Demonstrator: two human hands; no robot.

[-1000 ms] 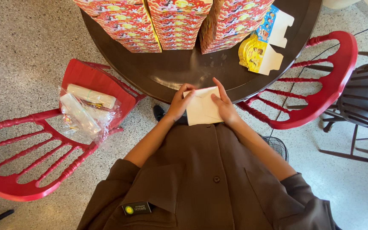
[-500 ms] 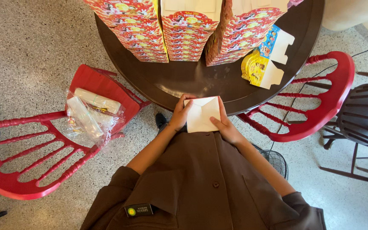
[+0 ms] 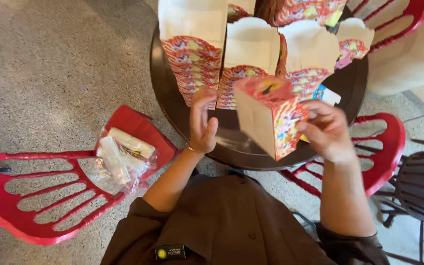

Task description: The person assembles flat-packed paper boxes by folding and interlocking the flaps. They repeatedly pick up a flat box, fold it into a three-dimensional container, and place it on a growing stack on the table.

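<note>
Cardboard box [image 3: 270, 118] sits pinched only in the right hand [image 3: 326, 130], left hand [image 3: 203, 125] open at nine o'clock, so it could slip into the stacked boxes [image 3: 251, 54] at twelve.

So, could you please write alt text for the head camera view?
The right hand holds a red patterned paper box above a round dark table, the left hand open beside it. Rows of matching boxes stand behind.
</note>
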